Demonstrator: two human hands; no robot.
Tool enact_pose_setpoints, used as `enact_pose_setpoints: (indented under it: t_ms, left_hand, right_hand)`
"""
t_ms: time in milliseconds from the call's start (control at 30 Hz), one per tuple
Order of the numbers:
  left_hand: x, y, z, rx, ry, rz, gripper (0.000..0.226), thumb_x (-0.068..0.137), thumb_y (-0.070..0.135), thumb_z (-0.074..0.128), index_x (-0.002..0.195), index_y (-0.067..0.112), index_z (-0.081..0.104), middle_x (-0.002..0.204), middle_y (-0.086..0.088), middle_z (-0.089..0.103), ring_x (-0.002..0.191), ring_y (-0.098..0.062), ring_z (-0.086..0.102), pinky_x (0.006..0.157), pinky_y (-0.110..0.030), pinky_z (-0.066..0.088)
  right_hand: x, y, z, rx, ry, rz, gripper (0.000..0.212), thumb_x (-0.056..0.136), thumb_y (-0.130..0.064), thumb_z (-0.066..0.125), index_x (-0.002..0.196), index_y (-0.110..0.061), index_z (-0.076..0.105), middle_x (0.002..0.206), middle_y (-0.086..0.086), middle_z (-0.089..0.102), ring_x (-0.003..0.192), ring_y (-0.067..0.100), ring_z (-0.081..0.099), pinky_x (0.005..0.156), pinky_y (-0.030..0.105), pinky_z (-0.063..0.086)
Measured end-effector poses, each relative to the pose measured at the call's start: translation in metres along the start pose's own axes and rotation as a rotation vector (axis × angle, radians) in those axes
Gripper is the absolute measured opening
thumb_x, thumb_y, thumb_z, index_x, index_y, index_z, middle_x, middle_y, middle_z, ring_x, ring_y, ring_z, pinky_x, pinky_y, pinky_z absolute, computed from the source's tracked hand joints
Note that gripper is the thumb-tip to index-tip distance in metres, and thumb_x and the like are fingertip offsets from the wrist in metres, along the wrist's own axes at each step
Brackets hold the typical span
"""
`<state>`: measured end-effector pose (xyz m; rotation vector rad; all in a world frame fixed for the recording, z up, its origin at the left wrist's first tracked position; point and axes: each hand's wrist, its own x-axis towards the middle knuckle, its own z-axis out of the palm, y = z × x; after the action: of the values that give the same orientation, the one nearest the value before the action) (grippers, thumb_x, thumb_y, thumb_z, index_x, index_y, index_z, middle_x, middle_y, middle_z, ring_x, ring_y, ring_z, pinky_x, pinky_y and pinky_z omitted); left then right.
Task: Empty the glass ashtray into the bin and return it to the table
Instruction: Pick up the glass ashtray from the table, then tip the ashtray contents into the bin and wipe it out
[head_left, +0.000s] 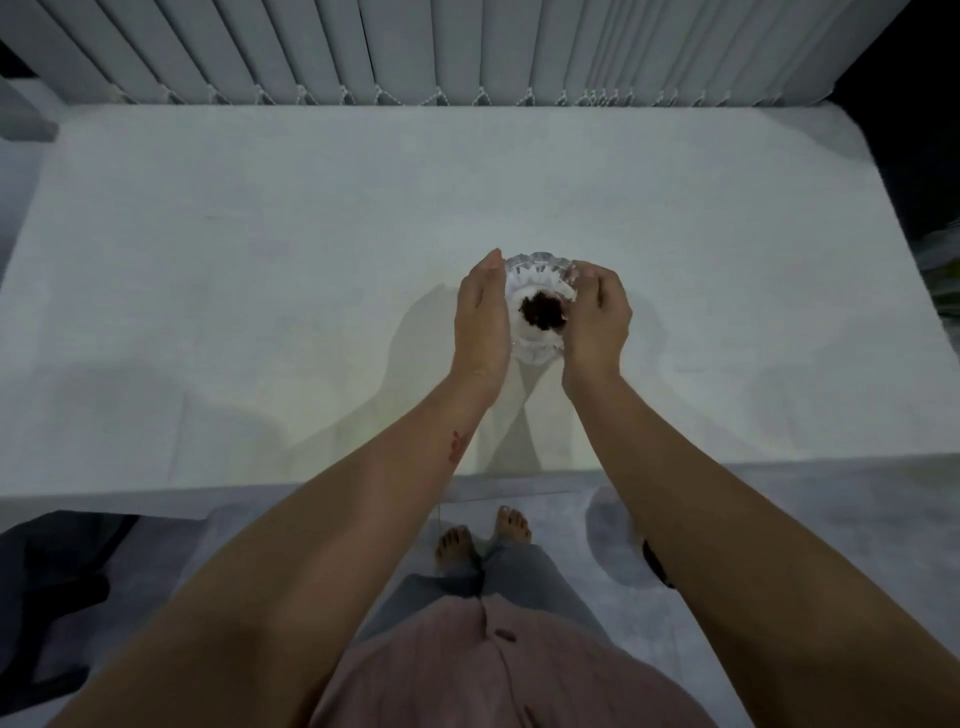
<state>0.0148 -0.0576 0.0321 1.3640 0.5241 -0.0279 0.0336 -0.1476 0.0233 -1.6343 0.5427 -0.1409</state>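
Note:
A cut-glass ashtray (537, 283) with a scalloped rim sits near the middle of the white table (260, 286). A dark clump of ash (542, 310) lies in its bowl. My left hand (482, 317) is cupped flat against the ashtray's left side, fingers straight. My right hand (597, 319) curls over its right rim, fingers bent onto the glass. Both hands touch the ashtray. Whether it rests on the table or is raised off it I cannot tell. No bin is in view.
Grey vertical blinds (467, 52) hang behind the table's far edge. The table's near edge runs across the lower part of the view, with my bare feet (483, 535) on grey floor below. Dark cloth (47, 561) lies at lower left.

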Motion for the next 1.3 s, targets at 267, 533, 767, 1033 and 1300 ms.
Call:
enact_pose_setpoints:
  t_ms: [267, 533, 767, 1033, 1300]
  left_hand:
    - [-0.014, 0.016, 0.0, -0.144, -0.104, -0.052, 0.033, 0.101, 0.031, 0.047, 0.125, 0.016, 0.065, 0.129, -0.003, 0.066, 0.118, -0.017, 0.063, 0.11, -0.036, 0.045]
    - [-0.038, 0.009, 0.018, -0.249, -0.1, -0.124, 0.036, 0.102, 0.034, 0.046, 0.122, 0.011, 0.065, 0.12, -0.016, 0.07, 0.1, -0.023, 0.072, 0.096, -0.038, 0.055]
    - [-0.065, -0.002, 0.048, -0.252, -0.058, -0.142, 0.039, 0.102, 0.034, 0.047, 0.12, 0.006, 0.066, 0.105, -0.014, 0.074, 0.089, -0.023, 0.074, 0.082, -0.034, 0.059]
    - [-0.133, -0.049, 0.133, -0.134, -0.03, -0.078, 0.037, 0.104, 0.028, 0.041, 0.122, 0.008, 0.067, 0.127, -0.007, 0.067, 0.121, -0.018, 0.061, 0.107, -0.029, 0.046]
    - [-0.193, -0.102, 0.217, -0.061, -0.082, -0.123, 0.036, 0.104, 0.033, 0.04, 0.119, 0.017, 0.068, 0.122, -0.006, 0.07, 0.115, -0.02, 0.065, 0.105, -0.038, 0.05]
  right_hand:
    - [-0.016, -0.013, -0.025, 0.122, -0.006, 0.014, 0.025, 0.1, -0.02, 0.046, 0.093, -0.023, 0.07, 0.092, -0.009, 0.069, 0.093, 0.015, 0.068, 0.091, 0.045, 0.058]
    - [-0.03, -0.015, -0.06, 0.193, -0.074, 0.082, 0.026, 0.098, -0.025, 0.048, 0.107, -0.021, 0.073, 0.107, -0.006, 0.072, 0.105, 0.016, 0.068, 0.095, 0.036, 0.056]
    - [-0.032, -0.009, -0.098, 0.355, -0.132, 0.228, 0.029, 0.096, -0.029, 0.055, 0.116, -0.016, 0.071, 0.117, 0.005, 0.073, 0.109, 0.02, 0.07, 0.096, 0.037, 0.056]
    - [-0.027, 0.012, -0.209, 0.28, -0.118, 0.196, 0.023, 0.099, -0.024, 0.05, 0.098, -0.028, 0.073, 0.12, 0.003, 0.071, 0.115, 0.022, 0.067, 0.104, 0.046, 0.052]
    - [-0.014, 0.039, -0.322, 0.2, -0.067, 0.151, 0.022, 0.097, -0.024, 0.052, 0.093, -0.029, 0.074, 0.118, 0.006, 0.071, 0.115, 0.025, 0.066, 0.103, 0.048, 0.052]
